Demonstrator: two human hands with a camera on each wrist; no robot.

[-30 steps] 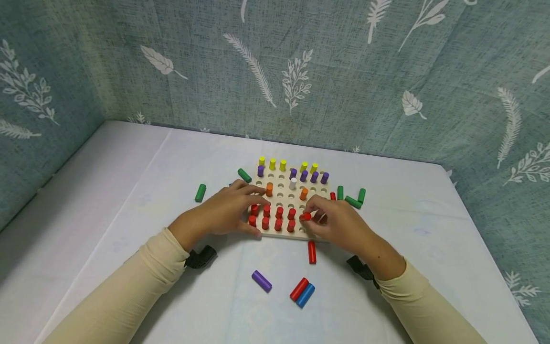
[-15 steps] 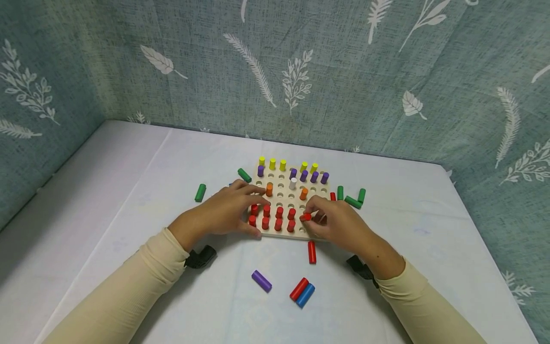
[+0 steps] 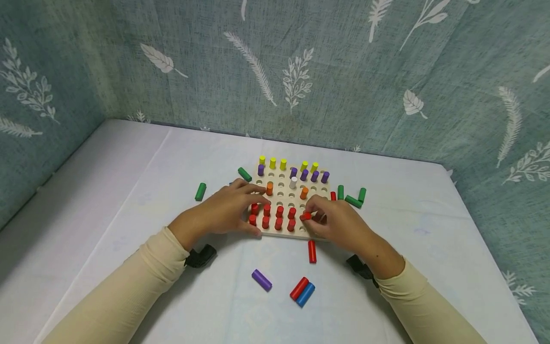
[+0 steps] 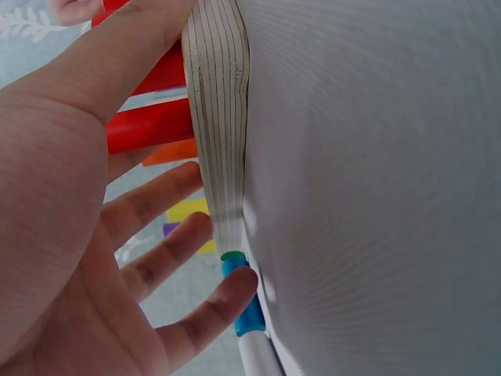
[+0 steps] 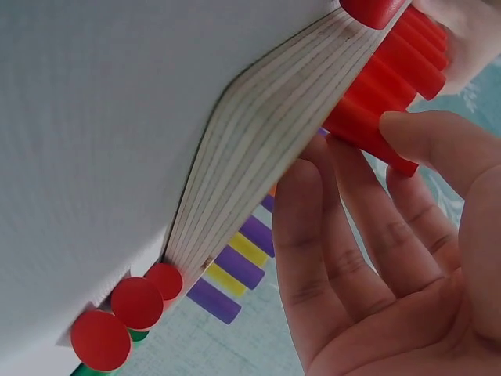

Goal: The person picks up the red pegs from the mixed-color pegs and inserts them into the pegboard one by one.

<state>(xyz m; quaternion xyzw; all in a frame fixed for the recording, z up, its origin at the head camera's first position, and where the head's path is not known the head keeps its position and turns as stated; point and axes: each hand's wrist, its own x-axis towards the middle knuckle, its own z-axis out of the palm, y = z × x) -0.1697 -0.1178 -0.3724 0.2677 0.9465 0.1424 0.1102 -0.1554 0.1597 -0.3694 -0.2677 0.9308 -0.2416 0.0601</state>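
Note:
A wooden pegboard (image 3: 279, 233) lies on the table, with upright red pegs (image 3: 279, 223) in its near rows. Over its right near part, my right hand (image 3: 341, 222) pinches a tilted red peg (image 5: 366, 135) between thumb and fingers. My left hand (image 3: 225, 210) rests at the board's left side, fingers spread and fairly straight, thumb by the near edge. In the left wrist view, its fingertips (image 4: 192, 176) reach the board's layered edge (image 4: 219, 86). Whether the pinched peg's lower end is in a hole cannot be told.
Yellow (image 3: 272, 163), purple (image 3: 315, 176), orange (image 3: 304, 193) and white pegs (image 3: 293, 182) stand farther back on the board. Loose on the white cloth lie a purple peg (image 3: 261, 280), a blue peg (image 3: 306, 295), red pegs (image 3: 312, 252) and several green pegs (image 3: 200, 191).

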